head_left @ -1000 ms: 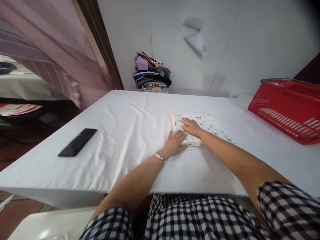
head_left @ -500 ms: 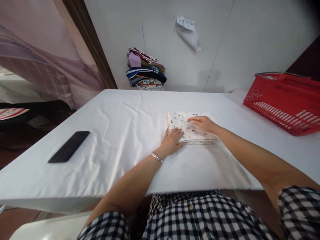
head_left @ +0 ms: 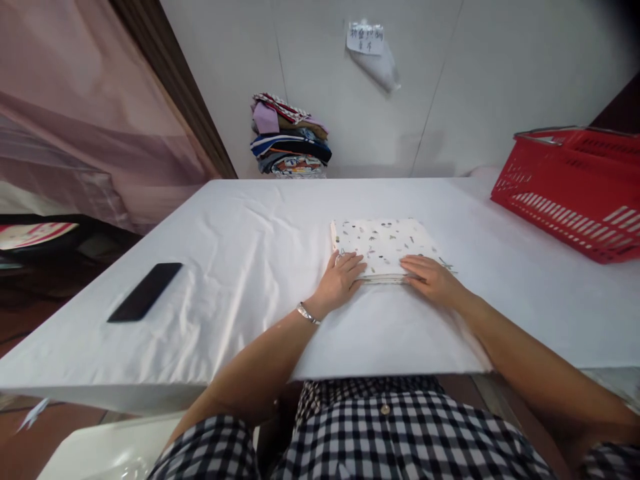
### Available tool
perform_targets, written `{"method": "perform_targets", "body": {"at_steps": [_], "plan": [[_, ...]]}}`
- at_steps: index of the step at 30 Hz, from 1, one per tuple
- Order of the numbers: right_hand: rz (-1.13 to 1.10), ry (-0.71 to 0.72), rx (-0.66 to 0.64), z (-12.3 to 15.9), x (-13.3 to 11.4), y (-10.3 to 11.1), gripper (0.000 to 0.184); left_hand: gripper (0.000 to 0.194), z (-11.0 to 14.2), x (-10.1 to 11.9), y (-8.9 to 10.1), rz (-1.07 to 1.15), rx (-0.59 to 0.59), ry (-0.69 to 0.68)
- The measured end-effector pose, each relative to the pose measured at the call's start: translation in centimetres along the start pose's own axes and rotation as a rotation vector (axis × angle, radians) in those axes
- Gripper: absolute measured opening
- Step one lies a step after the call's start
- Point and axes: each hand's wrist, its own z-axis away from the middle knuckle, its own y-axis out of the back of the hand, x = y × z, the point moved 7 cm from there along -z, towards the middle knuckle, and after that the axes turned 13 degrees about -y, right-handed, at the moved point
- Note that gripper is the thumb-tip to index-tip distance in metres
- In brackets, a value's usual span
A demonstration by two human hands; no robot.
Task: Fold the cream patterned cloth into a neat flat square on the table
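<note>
Your left hand (head_left: 339,280) lies flat and open, palm down, fingers spread across the near left corner of the folded printed cloth (head_left: 383,243), a silver bracelet (head_left: 306,313) showing at that wrist. Your right hand (head_left: 431,280) is open too, flat on the near right edge of the same cloth, fingers pointing toward the left hand. Neither hand grips anything; both simply press down. The cloth sits just right of centre frame, a neat white square speckled with small marks, lying on the white sheet that covers the table (head_left: 240,253). Over at the left of the frame, a dark phone (head_left: 145,301) rests on the sheet, well apart from your hands. At the far right a red basket (head_left: 575,193) stands on the table. Up in the top centre, a stack of folded clothes (head_left: 290,140) is piled against the wall, with a paper note (head_left: 365,39) stuck higher up.
</note>
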Motion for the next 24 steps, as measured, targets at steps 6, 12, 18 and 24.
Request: {"method": "perform_targets", "body": {"at_steps": [6,12,18,24], "plan": [[0.002,-0.003,0.016,0.3,0.2,-0.3,0.042,0.032,-0.2,0.2,0.2,-0.01,-0.021,-0.002],[-0.004,-0.03,0.058,0.6,1.4,0.0,0.037,0.031,-0.3,0.2,0.2,-0.028,-0.035,-0.002],[-0.058,-0.047,0.072,0.6,1.4,0.1,0.037,0.032,-0.3,0.4,0.1,-0.031,-0.064,0.007],[0.016,-0.11,0.053,1.3,2.7,1.0,0.038,0.031,-0.2,0.5,0.2,-0.054,-0.047,-0.004]]}}
